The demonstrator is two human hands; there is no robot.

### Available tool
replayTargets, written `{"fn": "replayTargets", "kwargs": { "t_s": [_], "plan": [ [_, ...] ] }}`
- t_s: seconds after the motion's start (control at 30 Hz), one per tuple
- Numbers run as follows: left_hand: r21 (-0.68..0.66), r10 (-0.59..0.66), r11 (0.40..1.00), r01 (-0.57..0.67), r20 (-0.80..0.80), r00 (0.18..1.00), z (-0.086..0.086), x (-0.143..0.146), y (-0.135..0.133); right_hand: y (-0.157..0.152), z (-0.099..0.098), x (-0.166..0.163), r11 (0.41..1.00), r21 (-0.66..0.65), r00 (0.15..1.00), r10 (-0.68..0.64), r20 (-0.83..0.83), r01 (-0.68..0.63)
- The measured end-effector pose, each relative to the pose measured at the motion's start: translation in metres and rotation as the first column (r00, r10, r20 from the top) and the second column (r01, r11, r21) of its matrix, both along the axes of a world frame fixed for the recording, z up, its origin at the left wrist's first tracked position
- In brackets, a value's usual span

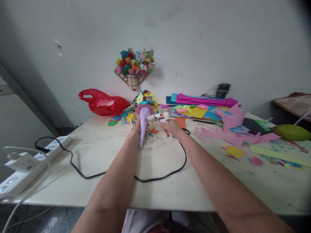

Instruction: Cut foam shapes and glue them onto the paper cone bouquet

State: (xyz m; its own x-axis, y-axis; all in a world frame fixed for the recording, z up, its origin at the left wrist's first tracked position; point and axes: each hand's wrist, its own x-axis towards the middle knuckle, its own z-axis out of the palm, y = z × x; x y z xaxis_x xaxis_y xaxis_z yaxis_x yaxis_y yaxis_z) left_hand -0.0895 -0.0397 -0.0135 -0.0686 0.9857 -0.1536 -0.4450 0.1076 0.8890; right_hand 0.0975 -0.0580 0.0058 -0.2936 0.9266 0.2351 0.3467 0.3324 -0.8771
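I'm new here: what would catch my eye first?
Probably the pointed lilac cone topped with multicoloured flowers, gripped in the left hand mid-picture, with a white glue gun in the right hand pointing at its side. Above, on the pale grey wall, hangs a bright flower arrangement in a tan slatted holder. The crumpled red plastic bag, left of the cone on the whitish table, stands out too.

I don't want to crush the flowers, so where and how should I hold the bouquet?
The bouquet is probably best held by its purple cone, coming from the left: the cone tapers downward beneath the flowers, while the glue gun points at its right side.
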Motion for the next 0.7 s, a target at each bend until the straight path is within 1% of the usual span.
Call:
{"fn": "replayTargets", "kwargs": {
  "t_s": [0.13, 0.3, 0.47, 0.7],
  "plan": [
    [0.000, 0.005, 1.000, -0.005, -0.046, 0.999, -0.002, 0.001, 0.002, -0.003, 0.004, -0.003, 0.999, -0.002, 0.999, -0.040, -0.032, 0.040],
    [0.014, 0.016, 1.000, -0.015, -0.059, 0.998, -0.005, 0.001, 0.002, -0.005, 0.006, -0.009, 0.998, -0.004, 0.998, -0.066, 0.001, 0.066],
    [0.012, 0.011, 1.000, -0.010, -0.064, 0.998, -0.003, 0.003, 0.001, -0.004, 0.006, -0.011, 0.997, 0.041, 0.997, -0.061, 0.040, 0.059],
    [-0.009, 0.017, 1.000, -0.017, -0.005, 1.000, -0.002, 0.000, 0.000, -0.010, 0.011, -0.011, 1.000, 0.011, 0.994, -0.030, 0.101, 0.029]
  ]
}}
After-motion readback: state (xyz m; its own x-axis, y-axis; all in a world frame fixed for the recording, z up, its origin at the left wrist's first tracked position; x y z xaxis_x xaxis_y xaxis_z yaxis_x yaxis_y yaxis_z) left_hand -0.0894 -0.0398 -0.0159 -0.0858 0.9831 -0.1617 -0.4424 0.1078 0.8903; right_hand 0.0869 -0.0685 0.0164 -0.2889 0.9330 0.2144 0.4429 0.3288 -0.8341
